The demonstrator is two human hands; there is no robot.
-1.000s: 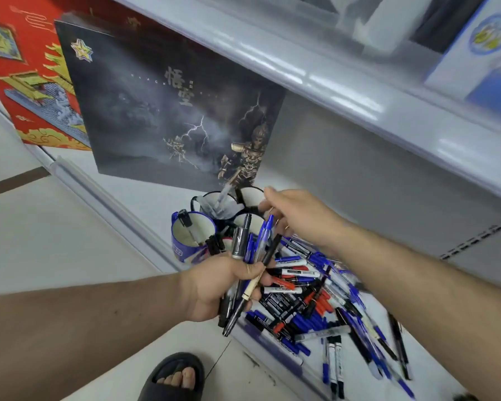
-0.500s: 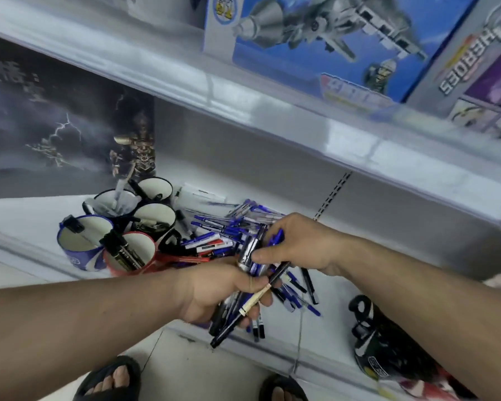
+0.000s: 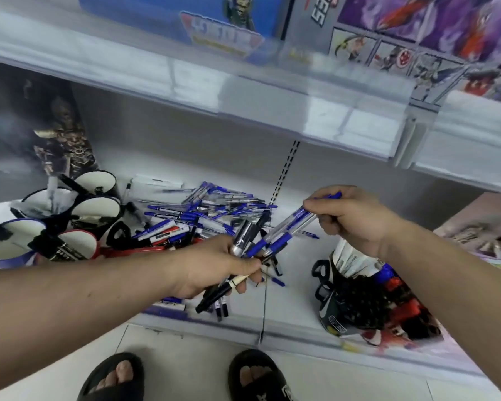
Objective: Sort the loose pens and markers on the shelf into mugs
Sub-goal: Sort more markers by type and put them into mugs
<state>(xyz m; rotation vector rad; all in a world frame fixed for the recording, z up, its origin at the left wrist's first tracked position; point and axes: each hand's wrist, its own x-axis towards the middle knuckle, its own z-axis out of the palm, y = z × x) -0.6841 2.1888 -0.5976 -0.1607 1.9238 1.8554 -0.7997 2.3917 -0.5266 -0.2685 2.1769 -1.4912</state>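
Note:
My left hand (image 3: pixel 214 267) grips a bundle of pens and markers (image 3: pixel 243 241) over the front of the white shelf (image 3: pixel 295 296). My right hand (image 3: pixel 350 218) pinches a few clear blue-capped pens (image 3: pixel 289 227) and holds them slanted, their lower ends by the left hand's bundle. Behind both hands lies a loose heap of blue, red and black pens (image 3: pixel 197 215). At the left stand several mugs: a blue one (image 3: pixel 9 250), a red one (image 3: pixel 78 244) with markers in it, and black ones (image 3: pixel 96 209) behind.
A dark picture box (image 3: pixel 26 125) stands behind the mugs. Another mug with pens and a printed bag (image 3: pixel 368 302) lie on the shelf at the right. The upper shelf edge (image 3: pixel 243 91) hangs overhead with toy boxes on it. My sandalled feet (image 3: pixel 182 377) are on the tiled floor below.
The view swung right and up. My right hand drew away to the right of the left-hand bundle, with blue-capped pens pinched in it. The left hand kept its bundle.

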